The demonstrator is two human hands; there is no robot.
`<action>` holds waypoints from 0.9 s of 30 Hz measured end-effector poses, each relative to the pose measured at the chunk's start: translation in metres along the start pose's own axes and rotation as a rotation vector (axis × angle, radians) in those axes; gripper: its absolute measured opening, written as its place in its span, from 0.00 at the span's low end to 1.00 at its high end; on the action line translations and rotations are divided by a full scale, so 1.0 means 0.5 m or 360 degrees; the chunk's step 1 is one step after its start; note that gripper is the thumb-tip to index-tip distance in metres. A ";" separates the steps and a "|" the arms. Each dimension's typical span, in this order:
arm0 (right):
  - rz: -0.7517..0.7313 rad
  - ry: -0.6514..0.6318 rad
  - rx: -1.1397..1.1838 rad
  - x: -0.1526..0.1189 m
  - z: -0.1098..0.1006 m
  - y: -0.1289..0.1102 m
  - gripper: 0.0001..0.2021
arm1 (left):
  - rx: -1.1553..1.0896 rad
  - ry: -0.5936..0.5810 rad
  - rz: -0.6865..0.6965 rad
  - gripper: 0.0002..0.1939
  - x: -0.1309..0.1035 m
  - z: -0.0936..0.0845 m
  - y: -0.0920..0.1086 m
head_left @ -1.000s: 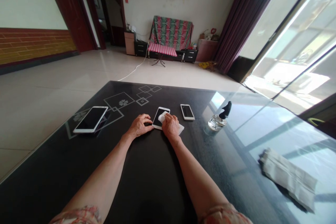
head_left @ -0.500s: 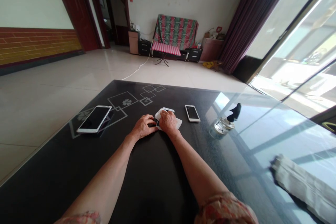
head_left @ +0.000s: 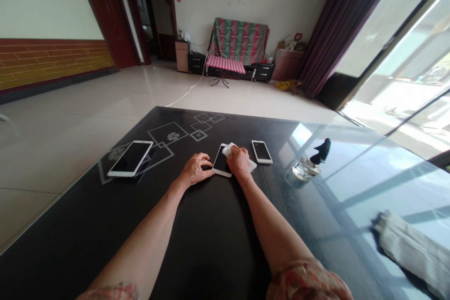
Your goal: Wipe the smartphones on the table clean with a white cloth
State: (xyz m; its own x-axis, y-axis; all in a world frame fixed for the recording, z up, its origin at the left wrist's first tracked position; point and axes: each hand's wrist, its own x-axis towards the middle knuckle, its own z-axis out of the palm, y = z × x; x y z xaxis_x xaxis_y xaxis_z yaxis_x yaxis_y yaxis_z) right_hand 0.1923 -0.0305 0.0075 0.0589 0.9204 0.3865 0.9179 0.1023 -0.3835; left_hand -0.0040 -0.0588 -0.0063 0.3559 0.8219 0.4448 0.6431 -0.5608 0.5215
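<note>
A white smartphone (head_left: 221, 163) with a dark screen lies face up on the black table in front of me. My left hand (head_left: 195, 169) steadies its lower left edge, fingers curled and thumb at the corner. In my right hand (head_left: 239, 163) is a crumpled white cloth (head_left: 252, 166) with a zigzag edge, pressed against the right side of the screen. Part of the phone's right edge is hidden under that hand. Just to the right lies a smaller white phone (head_left: 262, 152); a larger white one (head_left: 130, 158) lies off to the left.
On the right of the glossy table (head_left: 211, 243) stand a clear glass spray bottle (head_left: 305, 168) with a black nozzle and a folded grey cloth (head_left: 411, 248). Beyond, a small stool with a striped pink cover (head_left: 225, 63) stands before a draped cabinet.
My right hand and the cloth have slid right across the screen, uncovering its left and lower part. My left hand stays at the phone's edge. The view has shifted slightly.
</note>
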 end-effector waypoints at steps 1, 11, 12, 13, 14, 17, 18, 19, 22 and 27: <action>-0.0014 -0.0024 -0.0017 0.002 -0.001 -0.006 0.14 | 0.0002 0.0000 -0.0006 0.07 0.000 0.000 0.000; -0.0329 -0.0156 -0.0123 0.018 0.006 -0.069 0.11 | 0.0003 -0.0007 -0.0063 0.07 0.001 0.001 0.003; -0.0346 -0.0164 -0.0121 0.021 0.008 -0.070 0.11 | 0.0003 -0.0006 -0.0065 0.07 0.000 0.001 0.004; -0.0357 -0.0168 -0.0118 0.023 0.009 -0.068 0.11 | 0.0004 -0.0005 -0.0066 0.07 0.000 0.001 0.005; -0.0356 -0.0161 -0.0115 0.025 0.010 -0.064 0.12 | 0.0005 -0.0003 -0.0065 0.07 0.000 0.000 0.006; -0.0296 -0.0113 -0.0105 0.032 0.011 -0.040 0.13 | 0.0007 0.0002 -0.0054 0.06 0.000 -0.002 0.008; -0.0266 -0.0094 -0.0100 0.034 0.011 -0.029 0.13 | 0.0008 0.0004 -0.0049 0.06 0.001 -0.002 0.008; -0.0238 -0.0076 -0.0092 0.035 0.011 -0.019 0.14 | 0.0009 0.0004 -0.0043 0.06 0.001 -0.003 0.009; -0.0188 -0.0027 -0.0060 0.039 0.015 0.005 0.15 | 0.0007 0.0005 -0.0031 0.07 0.001 -0.004 0.009; -0.0170 0.0024 0.0022 0.048 0.032 0.016 0.14 | -0.0009 -0.0015 -0.0066 0.07 0.001 -0.004 0.010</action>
State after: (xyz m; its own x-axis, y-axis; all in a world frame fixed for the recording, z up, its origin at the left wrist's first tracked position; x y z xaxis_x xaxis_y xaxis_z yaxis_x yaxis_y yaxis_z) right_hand 0.1951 -0.0016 0.0004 -0.0333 0.8982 0.4383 0.9138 0.2050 -0.3507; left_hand -0.0020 -0.0613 -0.0018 0.3354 0.8453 0.4159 0.6536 -0.5267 0.5434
